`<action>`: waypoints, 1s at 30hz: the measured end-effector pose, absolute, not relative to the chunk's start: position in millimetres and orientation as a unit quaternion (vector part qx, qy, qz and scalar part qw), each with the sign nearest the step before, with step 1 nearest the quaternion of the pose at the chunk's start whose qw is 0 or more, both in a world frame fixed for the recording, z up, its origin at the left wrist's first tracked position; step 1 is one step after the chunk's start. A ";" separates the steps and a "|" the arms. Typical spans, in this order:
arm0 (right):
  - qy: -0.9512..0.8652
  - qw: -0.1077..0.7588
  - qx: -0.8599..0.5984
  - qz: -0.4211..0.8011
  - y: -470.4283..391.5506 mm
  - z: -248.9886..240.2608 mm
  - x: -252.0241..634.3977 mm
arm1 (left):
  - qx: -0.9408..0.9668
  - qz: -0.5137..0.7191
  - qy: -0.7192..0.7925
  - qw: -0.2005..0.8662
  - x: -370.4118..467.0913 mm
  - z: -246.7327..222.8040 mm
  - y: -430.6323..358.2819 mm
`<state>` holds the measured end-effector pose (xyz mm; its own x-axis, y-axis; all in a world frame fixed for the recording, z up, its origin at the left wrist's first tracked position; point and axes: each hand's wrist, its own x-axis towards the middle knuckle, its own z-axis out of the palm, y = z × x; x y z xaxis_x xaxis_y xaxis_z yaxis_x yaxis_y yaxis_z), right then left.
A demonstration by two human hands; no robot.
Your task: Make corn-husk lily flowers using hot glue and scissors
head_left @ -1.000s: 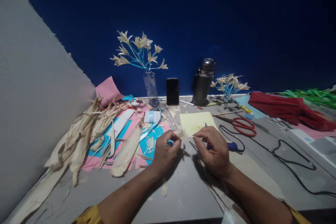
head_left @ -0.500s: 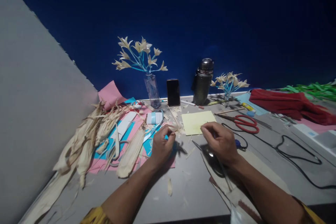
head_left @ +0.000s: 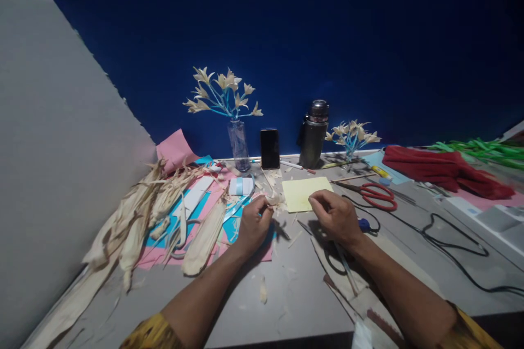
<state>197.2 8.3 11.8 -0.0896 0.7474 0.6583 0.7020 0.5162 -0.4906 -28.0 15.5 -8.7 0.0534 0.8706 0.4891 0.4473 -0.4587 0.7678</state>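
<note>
My left hand is closed in a pinch, with a small pale piece of corn husk at its fingertips. My right hand is also pinched, beside the lower right edge of a yellow sheet of paper; whatever its fingers hold is hidden. Below that hand lies dark-handled scissors, partly covered by it. Left of my left hand, dried corn husks rest on pink and blue paper. A wrapped white block with a light blue band sits just behind them.
Husk flowers stand in a clear vase. A phone and a dark flask are by the blue wall. Red-handled scissors, a black cable and a red cloth lie to the right.
The camera view has tilted and shifted slightly, so the objects at the back appear lower. Both hands stay pinched in nearly the same places.
</note>
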 end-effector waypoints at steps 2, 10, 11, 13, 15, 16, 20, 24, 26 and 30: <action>-0.739 0.460 -0.491 0.028 8.9 11.5 197.4 | 0.702 0.495 0.470 0.202 -27.2 -9.9 15.5; -0.740 0.462 -0.488 0.031 10.3 13.5 197.8 | 0.709 0.474 0.479 0.208 -26.9 -10.9 16.3; -0.742 0.460 -0.486 0.032 10.2 13.8 197.8 | 0.697 0.480 0.489 0.213 -28.6 -9.9 17.6; -0.746 0.454 -0.486 0.033 9.8 14.1 197.7 | 0.657 0.499 0.515 0.230 -33.1 -6.5 20.9; -0.747 0.450 -0.488 0.038 9.2 14.1 197.8 | 0.613 0.526 0.537 0.242 -38.1 -1.1 24.5; -0.746 0.448 -0.490 0.042 8.8 14.0 198.0 | 0.595 0.540 0.543 0.244 -40.5 2.0 26.2; -0.742 0.445 -0.497 0.059 8.4 13.1 199.2 | 0.560 0.576 0.536 0.259 -47.0 12.5 30.3; -0.721 0.446 -0.520 0.107 12.0 13.9 202.4 | 0.591 0.574 0.529 0.202 -50.7 20.7 27.6; -0.705 0.442 -0.535 0.145 14.9 18.1 205.1 | 0.656 0.551 0.502 0.121 -53.3 26.3 24.6; -0.710 0.420 -0.535 0.182 14.5 37.4 211.3 | 0.737 0.524 0.426 0.018 -61.0 35.3 21.7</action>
<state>211.3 14.5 37.4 -0.0750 0.9130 0.4011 0.6071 0.3609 -0.7079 -61.0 21.7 35.3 0.0882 0.6476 0.7568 0.6101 -0.6357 0.4729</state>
